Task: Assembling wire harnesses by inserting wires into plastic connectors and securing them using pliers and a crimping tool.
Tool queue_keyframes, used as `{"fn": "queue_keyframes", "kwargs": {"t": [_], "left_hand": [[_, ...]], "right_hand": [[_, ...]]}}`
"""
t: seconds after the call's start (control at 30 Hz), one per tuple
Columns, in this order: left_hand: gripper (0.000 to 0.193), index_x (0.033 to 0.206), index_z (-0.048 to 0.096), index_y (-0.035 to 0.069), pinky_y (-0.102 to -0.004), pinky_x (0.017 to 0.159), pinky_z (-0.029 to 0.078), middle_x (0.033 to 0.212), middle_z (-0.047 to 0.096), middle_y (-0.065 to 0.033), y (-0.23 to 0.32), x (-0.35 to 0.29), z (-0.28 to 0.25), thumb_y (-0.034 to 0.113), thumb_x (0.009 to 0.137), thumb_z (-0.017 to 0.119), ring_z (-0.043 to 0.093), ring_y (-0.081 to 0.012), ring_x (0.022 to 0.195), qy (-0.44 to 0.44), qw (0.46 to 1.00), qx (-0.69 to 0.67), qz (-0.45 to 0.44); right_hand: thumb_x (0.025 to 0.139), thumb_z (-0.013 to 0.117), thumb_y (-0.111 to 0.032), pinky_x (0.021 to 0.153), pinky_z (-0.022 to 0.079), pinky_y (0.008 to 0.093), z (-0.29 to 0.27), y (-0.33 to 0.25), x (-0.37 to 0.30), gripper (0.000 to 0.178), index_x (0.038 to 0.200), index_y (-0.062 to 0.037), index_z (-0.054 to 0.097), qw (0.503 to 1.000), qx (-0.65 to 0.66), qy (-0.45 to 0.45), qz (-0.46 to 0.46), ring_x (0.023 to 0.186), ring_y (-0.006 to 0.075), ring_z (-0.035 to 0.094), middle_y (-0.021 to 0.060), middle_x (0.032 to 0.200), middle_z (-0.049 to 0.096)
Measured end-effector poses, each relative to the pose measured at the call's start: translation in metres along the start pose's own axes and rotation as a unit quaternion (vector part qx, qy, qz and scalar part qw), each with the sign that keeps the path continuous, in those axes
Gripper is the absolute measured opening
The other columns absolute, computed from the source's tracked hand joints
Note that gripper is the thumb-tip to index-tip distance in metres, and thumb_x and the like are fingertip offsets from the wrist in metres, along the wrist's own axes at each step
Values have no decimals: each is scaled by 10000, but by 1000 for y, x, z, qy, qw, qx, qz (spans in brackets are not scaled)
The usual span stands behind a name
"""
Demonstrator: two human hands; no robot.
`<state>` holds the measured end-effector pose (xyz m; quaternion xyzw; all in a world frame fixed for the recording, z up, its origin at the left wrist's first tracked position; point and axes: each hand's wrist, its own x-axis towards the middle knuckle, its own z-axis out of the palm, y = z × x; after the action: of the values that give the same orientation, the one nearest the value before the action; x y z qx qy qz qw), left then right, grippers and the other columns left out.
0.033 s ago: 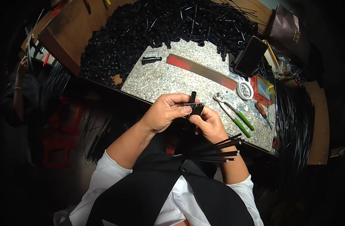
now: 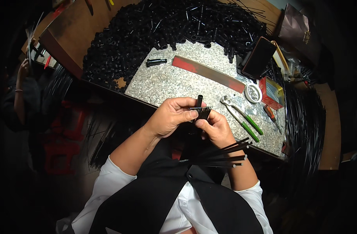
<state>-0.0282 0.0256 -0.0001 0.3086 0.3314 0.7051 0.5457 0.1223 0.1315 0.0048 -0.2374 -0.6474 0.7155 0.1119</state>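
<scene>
Close together in front of my body, both hands are closed on small black parts. My left hand (image 2: 170,117) pinches a short black tube (image 2: 200,101) that stands up past the fingertips. In the fingers of my right hand (image 2: 218,128) is a row of thin black rods (image 2: 203,114), their tips fanned beside the tube. Where rods and tube meet is too dark to make out. Several longer black rods (image 2: 229,158) with pale ends cross over my right forearm. To the right of my hands lie pincers (image 2: 241,119) with green handles.
A large heap of black tubular parts (image 2: 124,46) covers the back of the speckled board (image 2: 147,84). On the board are a worn red bar (image 2: 207,73), a lone black tube (image 2: 156,62), a white bowl (image 2: 253,93), a red box (image 2: 271,95), an orange-handled screwdriver (image 2: 271,114) and a phone (image 2: 259,57).
</scene>
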Motion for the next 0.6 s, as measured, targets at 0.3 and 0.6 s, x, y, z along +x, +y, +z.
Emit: {"fn": "queue_keyframes", "kwargs": {"t": [0.3, 0.6], "left_hand": [[306, 1159, 556, -60, -265, 870, 480, 1027, 637, -117, -11, -11, 13, 66, 883, 602, 613, -155, 938, 81, 996, -47, -4], [306, 1139, 582, -58, -273, 904, 438, 1069, 632, -104, -22, -13, 20, 170, 938, 549, 588, -138, 974, 137, 989, -20, 45]], "right_hand": [[855, 682, -189, 492, 360, 195, 7, -5, 1, 201, 771, -45, 569, 1000, -11, -4, -25, 561, 26, 436, -44, 654, 518], [861, 671, -200, 529, 361, 214, 6, 0, 3, 222, 752, -30, 579, 1000, -20, -18, -7, 606, 27, 418, -45, 626, 491]]}}
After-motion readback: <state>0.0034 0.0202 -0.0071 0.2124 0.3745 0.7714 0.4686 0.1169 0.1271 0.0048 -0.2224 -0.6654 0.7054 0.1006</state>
